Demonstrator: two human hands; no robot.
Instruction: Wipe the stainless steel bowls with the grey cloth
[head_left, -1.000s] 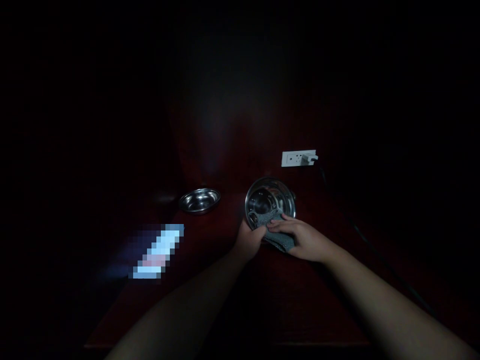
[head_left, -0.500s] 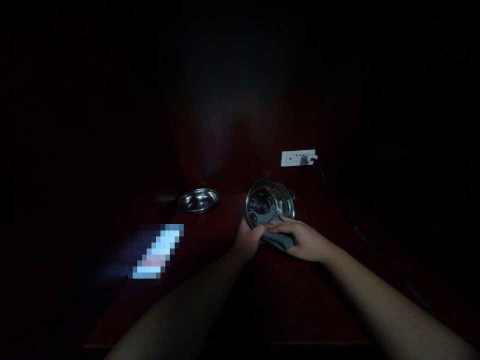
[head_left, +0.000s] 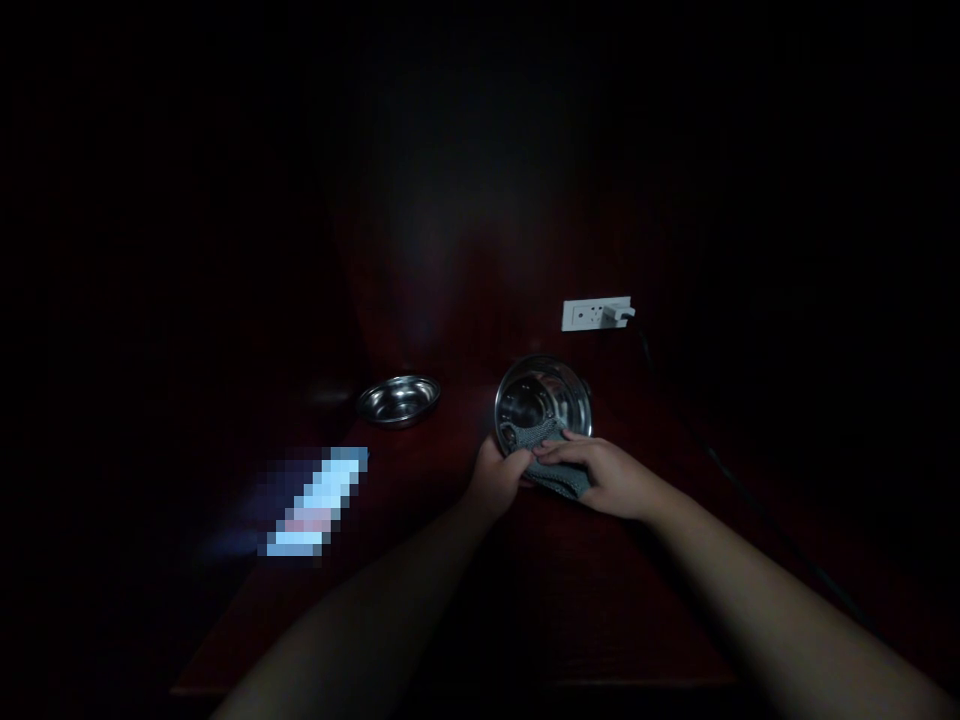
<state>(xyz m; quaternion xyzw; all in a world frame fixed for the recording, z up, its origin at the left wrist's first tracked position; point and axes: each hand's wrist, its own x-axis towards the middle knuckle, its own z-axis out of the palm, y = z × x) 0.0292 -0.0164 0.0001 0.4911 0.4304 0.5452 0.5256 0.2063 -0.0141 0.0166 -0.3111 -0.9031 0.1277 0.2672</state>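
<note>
A deep steel bowl [head_left: 543,395] is tipped toward me on the dark red table [head_left: 480,590]. My left hand [head_left: 497,479] grips its near left rim, fingers curled round it. A grey cloth [head_left: 551,462] hangs over the bowl's near rim. My right hand [head_left: 606,475] presses on this cloth, fingers close together and laid over it. The room is very dark.
A shallow steel dish [head_left: 398,399] sits to the left of the bowl. A blurred bright object [head_left: 315,503] lies at the near left. A white wall socket [head_left: 596,313] with a plug and a dark cable [head_left: 720,465] is behind the bowl, at the right.
The bowl and cloth have shifted slightly right and away. My right hand has slid a little further along the cloth. The dish is unmoved.
</note>
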